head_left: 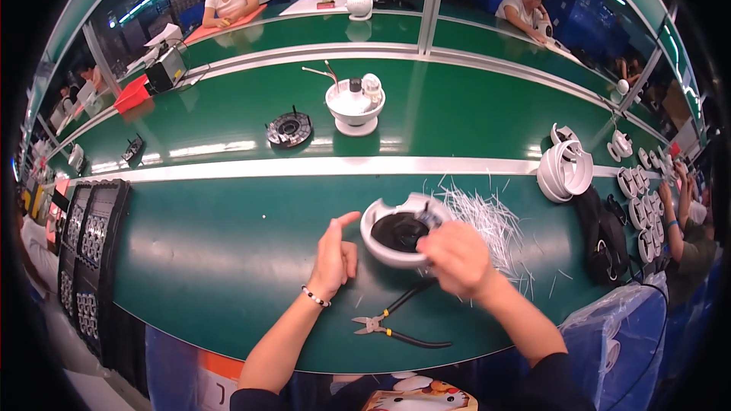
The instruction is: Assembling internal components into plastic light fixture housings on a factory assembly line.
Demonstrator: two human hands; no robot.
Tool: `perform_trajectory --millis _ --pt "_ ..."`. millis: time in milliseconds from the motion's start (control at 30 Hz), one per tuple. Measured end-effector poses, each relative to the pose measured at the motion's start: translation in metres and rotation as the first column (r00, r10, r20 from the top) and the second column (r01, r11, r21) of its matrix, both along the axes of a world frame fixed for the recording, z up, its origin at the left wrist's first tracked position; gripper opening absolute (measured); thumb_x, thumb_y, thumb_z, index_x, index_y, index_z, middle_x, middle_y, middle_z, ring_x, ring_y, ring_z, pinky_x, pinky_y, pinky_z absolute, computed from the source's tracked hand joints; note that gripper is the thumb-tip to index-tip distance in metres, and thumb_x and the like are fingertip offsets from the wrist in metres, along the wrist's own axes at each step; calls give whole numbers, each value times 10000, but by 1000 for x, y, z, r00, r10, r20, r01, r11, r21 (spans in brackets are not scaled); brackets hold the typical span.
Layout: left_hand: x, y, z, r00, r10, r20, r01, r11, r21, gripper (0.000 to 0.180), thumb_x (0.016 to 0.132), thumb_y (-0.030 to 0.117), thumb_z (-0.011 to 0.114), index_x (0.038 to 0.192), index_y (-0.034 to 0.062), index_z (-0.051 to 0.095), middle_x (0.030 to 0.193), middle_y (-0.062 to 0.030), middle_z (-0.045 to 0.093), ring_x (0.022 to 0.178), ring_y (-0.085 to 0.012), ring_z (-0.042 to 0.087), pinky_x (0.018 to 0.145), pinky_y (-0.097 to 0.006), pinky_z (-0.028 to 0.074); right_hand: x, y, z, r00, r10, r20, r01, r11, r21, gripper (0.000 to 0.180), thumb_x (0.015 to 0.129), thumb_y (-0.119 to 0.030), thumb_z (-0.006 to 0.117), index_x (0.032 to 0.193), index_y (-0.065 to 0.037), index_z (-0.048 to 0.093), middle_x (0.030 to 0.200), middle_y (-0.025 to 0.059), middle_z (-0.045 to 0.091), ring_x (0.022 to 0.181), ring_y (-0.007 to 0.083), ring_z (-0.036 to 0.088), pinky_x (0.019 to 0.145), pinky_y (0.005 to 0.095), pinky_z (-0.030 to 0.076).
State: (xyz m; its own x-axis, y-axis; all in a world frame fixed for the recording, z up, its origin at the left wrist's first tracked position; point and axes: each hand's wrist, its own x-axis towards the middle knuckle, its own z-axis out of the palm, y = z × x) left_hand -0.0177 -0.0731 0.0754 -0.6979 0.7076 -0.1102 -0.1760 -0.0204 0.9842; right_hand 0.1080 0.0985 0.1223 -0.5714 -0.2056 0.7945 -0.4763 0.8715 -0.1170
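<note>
A white bowl-shaped plastic housing (402, 259) with a notched rim and a black inside sits tilted in front of me. My right hand (461, 259) is closed at its right rim, fingers slightly blurred and partly hidden. Close to those fingers, a small grey part (432, 218) shows inside the rim. My left hand (335, 259) is just left of the housing, apart from it, index finger stretched out and the others loosely bent, holding nothing. Below the housing lie diagonal cutting pliers (371, 325) with black and yellow handles, jaws pointing left.
Thin white plastic strips (483, 232) are heaped right of the housing. Stacked white shells (565, 171) and a black bag (600, 236) stand farther right; a black tray (91, 251) is left. Beyond the pale rail, a green belt carries a white assembly (355, 110) and a black ring part (290, 129).
</note>
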Motion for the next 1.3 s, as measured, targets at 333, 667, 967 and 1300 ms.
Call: perform_trajectory --millis 333,667,967,1300 --pt "-11 5 -15 911 170 -377 -185 983 -4 360 893 223 335 1171 3 400 428 -31 448 373 -103 446 400 -240 355 -91 133 -29 862 -506 45 469 827 312 310 557 -20 637 851 -47 544 785 81 558 776 275 518 738 385 399" --pt "-20 3 -19 919 169 -355 -158 986 60 340 893 217 351 1157 18 428 424 -16 444 368 -82 431 387 -223 336 -60 108 -8 822 -544 166 466 811 354 527 532 -58 710 1014 -22 501 1120 177 467 1042 357 446 908 410 350" --pt "-29 -8 -21 960 120 -253 -109 992 57 327 904 200 315 1138 10 442 437 4 422 385 -56 382 409 -198 312 59 -60 4 532 -198 823 -191 919 345 870 613 -512 638 1232 13 324 1307 200 275 1137 338 355 937 480 270" --pt "-29 -10 -21 978 87 -190 -78 996 52 329 904 201 302 1159 35 427 449 -3 428 355 -49 342 346 -181 278 40 -46 -1 482 -199 853 -235 909 345 796 584 -303 680 1231 0 327 1154 192 376 1096 317 375 963 490 223"
